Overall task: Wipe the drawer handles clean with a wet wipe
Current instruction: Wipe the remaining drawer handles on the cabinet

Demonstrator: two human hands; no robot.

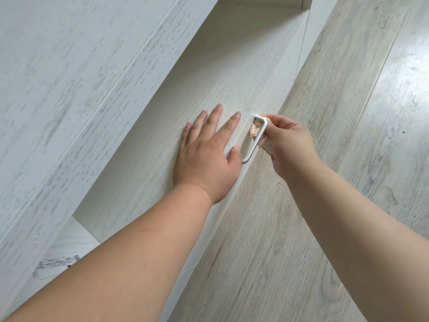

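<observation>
Our two bare forearms fill the lower frame, reaching up toward the drawer front, a pale wood-grain panel that runs diagonally under both hands. Left of our left hand, the cabinet top overhangs the panel along a long straight edge. Right of our right hand lies the plank floor, a broad stretch of open room on that side.

Our left hand lies flat on the drawer front, fingers straight and spread, the thumb beside the near end of the handle. The white bar handle stands off the panel between our hands. Our right hand has its fingers curled, pinching the wet wipe against the far part of the handle; the crumpled wipe shows through the gap behind the bar.
</observation>
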